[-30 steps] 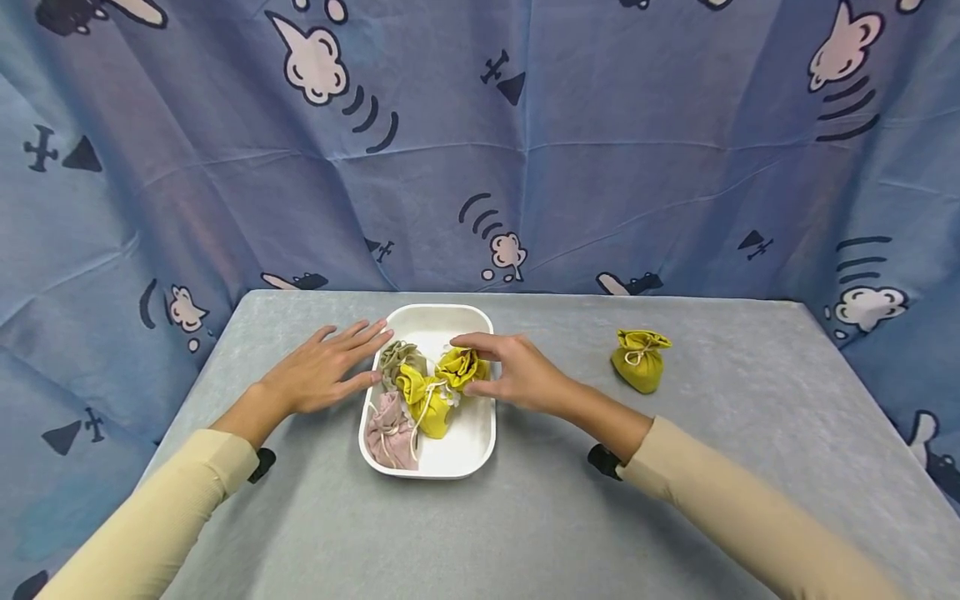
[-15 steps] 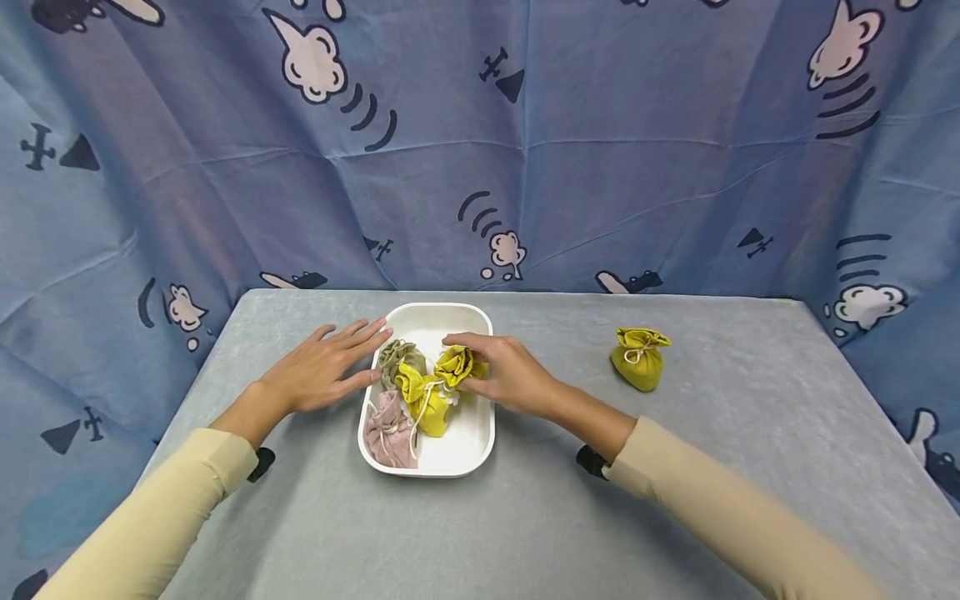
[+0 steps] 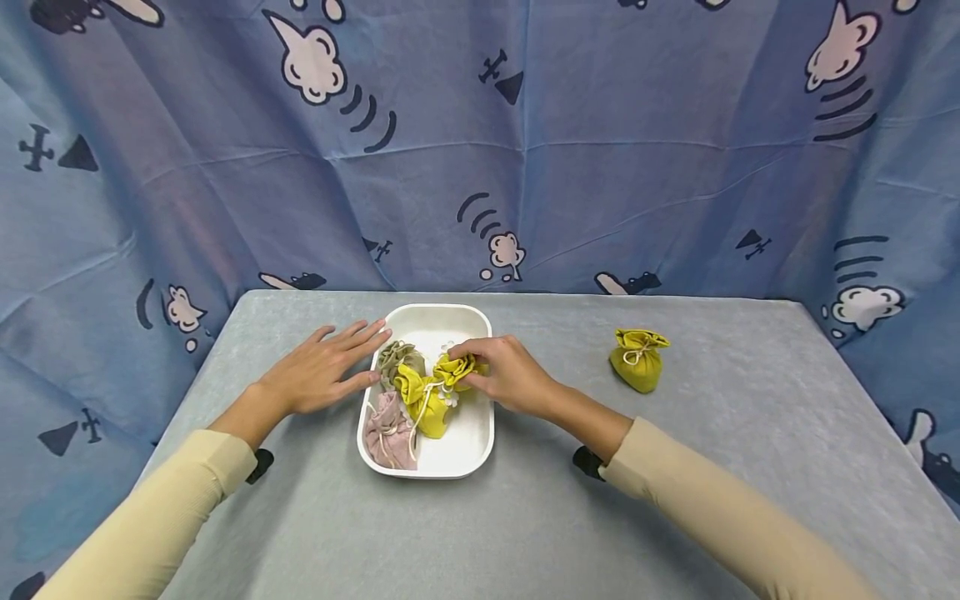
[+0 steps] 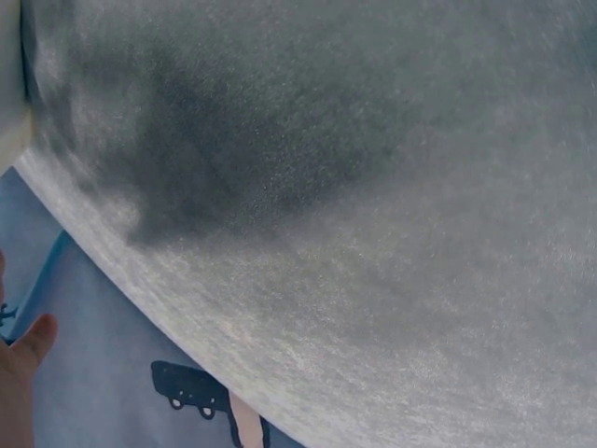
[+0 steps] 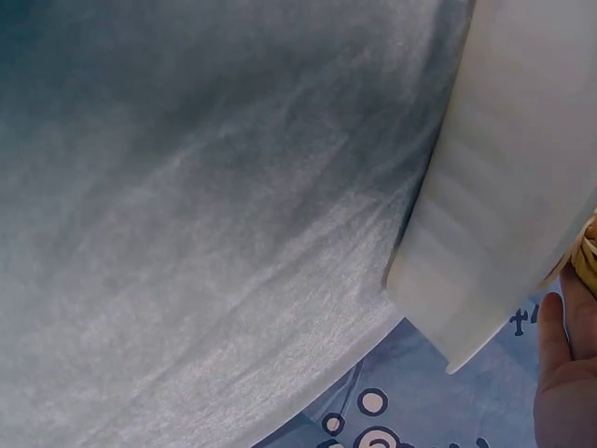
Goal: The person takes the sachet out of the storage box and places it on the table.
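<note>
A white plastic tray [image 3: 457, 457] holds small drawstring pouches: a grey-green one [image 3: 396, 358] at the upper left, a pink one [image 3: 390, 433] at the lower left, and a yellow one [image 3: 426, 408] in the middle. Inside its right side, my right hand [image 3: 510, 375] pinches the gathered top of another yellow pouch [image 3: 452, 369] between thumb and fingers. Part of that pouch is hidden behind the hand. My left hand [image 3: 326, 371] lies with straight, spread fingers at the tray's left rim. In the right wrist view, the right hand [image 5: 571, 364] shows beyond the tray wall [image 5: 504, 187].
One more yellow pouch [image 3: 637, 360] stands on the grey cloth-covered table [image 3: 570, 517], to the right of the tray. Behind the table hangs a blue patterned curtain [image 3: 637, 183].
My right hand has moved slightly left, and its thumb and fingers have closed in on the yellow pouch's top. The left hand stays in place at the tray's rim.
</note>
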Motion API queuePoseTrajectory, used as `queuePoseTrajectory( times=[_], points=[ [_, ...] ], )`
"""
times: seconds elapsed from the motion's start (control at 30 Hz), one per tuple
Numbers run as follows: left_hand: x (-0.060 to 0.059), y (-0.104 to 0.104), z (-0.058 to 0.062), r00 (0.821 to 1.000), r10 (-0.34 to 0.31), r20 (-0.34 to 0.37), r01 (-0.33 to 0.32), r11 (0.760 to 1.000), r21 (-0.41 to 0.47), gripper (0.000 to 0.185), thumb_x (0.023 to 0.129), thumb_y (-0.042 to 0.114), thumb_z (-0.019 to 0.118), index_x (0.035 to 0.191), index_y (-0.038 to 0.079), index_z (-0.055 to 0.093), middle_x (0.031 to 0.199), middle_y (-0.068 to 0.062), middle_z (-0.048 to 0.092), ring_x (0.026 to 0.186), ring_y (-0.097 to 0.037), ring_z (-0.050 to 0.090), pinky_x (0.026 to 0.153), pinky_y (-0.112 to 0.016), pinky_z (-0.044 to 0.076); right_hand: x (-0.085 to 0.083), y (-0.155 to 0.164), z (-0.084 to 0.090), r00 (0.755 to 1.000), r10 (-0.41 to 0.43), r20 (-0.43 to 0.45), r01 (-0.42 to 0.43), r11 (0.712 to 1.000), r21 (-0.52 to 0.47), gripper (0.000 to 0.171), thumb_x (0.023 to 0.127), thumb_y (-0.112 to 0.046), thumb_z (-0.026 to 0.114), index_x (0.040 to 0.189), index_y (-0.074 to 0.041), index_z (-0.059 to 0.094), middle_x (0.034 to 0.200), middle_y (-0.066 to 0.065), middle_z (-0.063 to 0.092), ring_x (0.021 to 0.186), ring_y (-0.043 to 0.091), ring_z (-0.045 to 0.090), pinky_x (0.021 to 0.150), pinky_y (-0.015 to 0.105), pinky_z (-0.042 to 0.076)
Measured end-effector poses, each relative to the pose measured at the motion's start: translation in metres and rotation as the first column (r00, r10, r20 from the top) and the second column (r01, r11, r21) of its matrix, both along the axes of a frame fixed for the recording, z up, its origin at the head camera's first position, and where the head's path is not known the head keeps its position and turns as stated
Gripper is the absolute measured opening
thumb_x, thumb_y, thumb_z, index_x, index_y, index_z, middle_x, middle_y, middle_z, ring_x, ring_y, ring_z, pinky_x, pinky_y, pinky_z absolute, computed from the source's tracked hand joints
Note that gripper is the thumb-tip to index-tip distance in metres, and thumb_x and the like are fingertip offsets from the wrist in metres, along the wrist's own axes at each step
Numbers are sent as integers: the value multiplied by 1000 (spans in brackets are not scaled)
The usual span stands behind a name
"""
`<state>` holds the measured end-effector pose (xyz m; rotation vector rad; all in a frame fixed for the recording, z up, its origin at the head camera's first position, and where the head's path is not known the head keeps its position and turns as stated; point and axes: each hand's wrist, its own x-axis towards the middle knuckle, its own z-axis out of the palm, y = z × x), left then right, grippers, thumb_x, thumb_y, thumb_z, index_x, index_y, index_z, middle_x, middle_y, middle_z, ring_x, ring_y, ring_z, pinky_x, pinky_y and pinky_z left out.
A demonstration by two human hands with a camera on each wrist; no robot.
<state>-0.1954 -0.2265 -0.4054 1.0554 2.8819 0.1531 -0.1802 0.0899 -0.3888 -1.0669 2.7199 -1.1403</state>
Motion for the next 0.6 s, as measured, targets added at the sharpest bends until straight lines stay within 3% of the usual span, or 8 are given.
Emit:
queuePoseTrajectory(
  times=[0.6],
  points=[
    [0,-1,-1,1000,5,9,-5,1000,10,68,103,55,40,161,23,22,166,1,17,150,-29,22,115,-63,20,-3,5,2,1000,10,-13,-11,992,-127,25,85,8,73,109,4,73,115,15,72,108,28,68,91,28,54]
  ],
)
